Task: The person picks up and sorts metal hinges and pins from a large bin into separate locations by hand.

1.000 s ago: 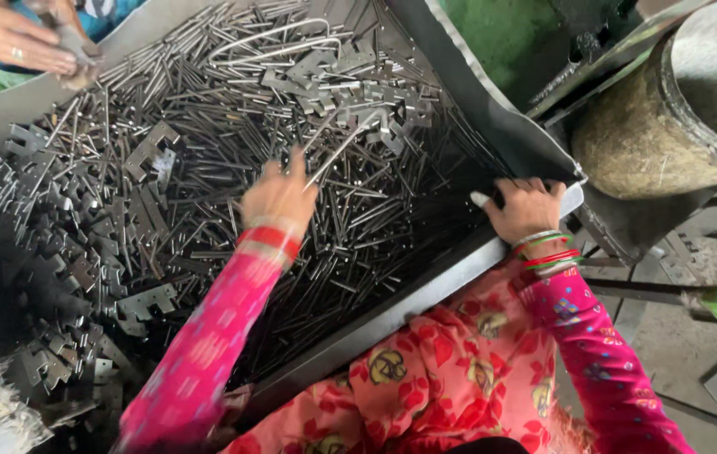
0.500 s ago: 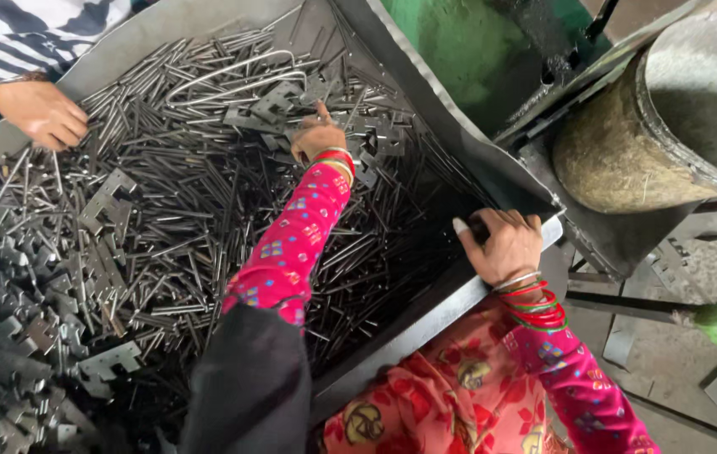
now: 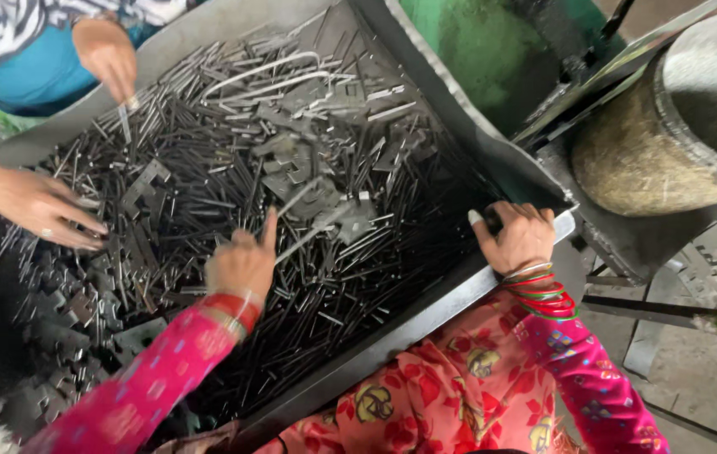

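Observation:
A big grey metal tray holds a heap of several dark thin metal strips and flat notched stampings. My left hand, in a pink sleeve with red bangles, rests on the heap near its middle, forefinger stretched out toward a pale strip; whether it grips anything is hidden. My right hand clasps the tray's near right corner, fingers curled over the rim.
Another person's two hands pick among the strips at the tray's left and far side. A green machine body and a large rusty drum stand to the right. Flat stampings pile at the lower left.
My left hand has pulled back from the far part of the heap to its middle. The other person's hands have come further into the tray. My right hand stays on the rim.

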